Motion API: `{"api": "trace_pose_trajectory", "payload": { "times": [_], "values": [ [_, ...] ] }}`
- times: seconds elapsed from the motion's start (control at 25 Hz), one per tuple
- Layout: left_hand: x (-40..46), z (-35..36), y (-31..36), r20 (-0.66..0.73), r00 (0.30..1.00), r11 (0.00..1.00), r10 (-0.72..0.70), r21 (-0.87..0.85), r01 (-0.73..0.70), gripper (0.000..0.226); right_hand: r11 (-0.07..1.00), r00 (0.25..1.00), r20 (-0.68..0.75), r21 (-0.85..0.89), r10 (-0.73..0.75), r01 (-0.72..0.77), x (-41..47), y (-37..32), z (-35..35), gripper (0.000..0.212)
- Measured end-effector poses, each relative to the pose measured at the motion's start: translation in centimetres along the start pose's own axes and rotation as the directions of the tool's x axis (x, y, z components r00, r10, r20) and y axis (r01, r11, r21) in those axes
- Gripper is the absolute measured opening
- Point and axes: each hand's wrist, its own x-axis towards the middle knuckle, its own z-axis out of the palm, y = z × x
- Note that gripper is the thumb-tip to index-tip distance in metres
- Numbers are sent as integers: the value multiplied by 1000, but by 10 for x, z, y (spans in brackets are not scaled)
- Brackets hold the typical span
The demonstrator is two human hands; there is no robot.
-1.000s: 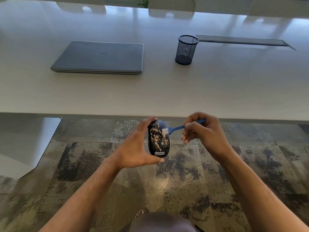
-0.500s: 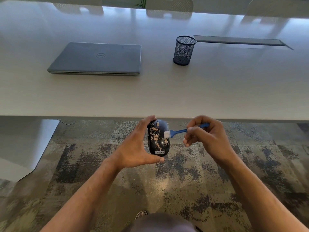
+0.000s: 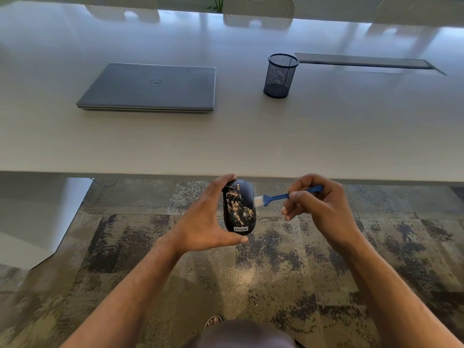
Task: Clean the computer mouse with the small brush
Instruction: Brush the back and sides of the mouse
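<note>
Brushing under way: left hand grasping the mouse end to end, just below the table's near edge; right hand pinching the small brush, bristles at the mouse's right flank. Next, likely: sweeping leftward across tan, dust-like blotches on the black shell.

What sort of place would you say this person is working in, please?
Most likely an office meeting room: a long pale table with a closed laptop, a mesh pen holder, a cable hatch set into it, and chairs along the far side.
</note>
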Motion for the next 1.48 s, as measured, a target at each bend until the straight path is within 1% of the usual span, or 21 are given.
{"api": "trace_pose_trajectory", "payload": {
  "times": [0.16, 0.32, 0.48, 0.6, 0.68, 0.72, 0.92, 1.0, 1.12, 1.2, 1.28, 1.32, 1.44, 1.48],
  "values": [
    [0, 2, -1, 15, 1000, 1000, 16, -5, -16, 125, 1000, 1000, -13, -2, -17, 17, 8, -2, 8, 9],
    [-2, 0, -4, 4, 1000, 1000, 23, -9, -23, 124, 999, 999, -33, -24, 27, -28, 1, 5, 5, 8],
    [-3, -2, -5, 5, 1000, 1000, 16, -21, -16, 125, 999, 997, -68, 13, 31, -31, -5, 6, -2, 9],
    [-1, -1, -3, 21, 1000, 999, 16, -34, -16, 125, 998, 1000, 11, 55, -6, 5, -5, 1, 4, 8],
    [0, -2, -3, 24, 1000, 999, 16, -45, -15, 125, 998, 997, 70, 57, -19, 15, -6, -1, 9, 6],
    [1, -2, -4, 23, 1000, 999, 14, -49, -12, 125, 999, 997, 78, 46, -19, 15, -8, 0, 9, 7],
    [-2, -2, -7, 20, 1000, 999, 4, -46, -3, 124, 1000, 1000, 22, 19, -20, 19, -11, 2, -1, 15],
    [-2, -1, -8, 25, 1000, 999, 4, -42, -3, 124, 998, 999, 16, 35, -44, 43, -8, 0, 0, 13],
    [0, 0, -7, 24, 1000, 999, 12, -45, -11, 123, 997, 996, 53, 21, -77, 76, -4, 1, 12, 4],
    [1, 1, -8, 21, 1000, 999, 12, -39, -11, 124, 999, 997, 62, -1, -55, 55, -7, 6, 14, 7],
    [-1, 0, -8, 16, 1000, 999, 13, -30, -13, 124, 1000, 999, 35, 0, -20, 20, -12, 11, 8, 14],
    [-2, 0, -9, 12, 1000, 1000, 15, -25, -14, 124, 1000, 1000, 16, 2, -10, 10, -15, 10, 4, 14],
    [-1, 0, -9, 10, 1000, 1000, 18, -19, -18, 124, 999, 999, -41, 23, -29, 30, -13, 4, 2, 5],
    [0, 1, -8, 12, 1000, 1000, 20, -23, -19, 124, 998, 998, -48, 32, -45, 47, -10, 3, 4, 5]
  ]
}}
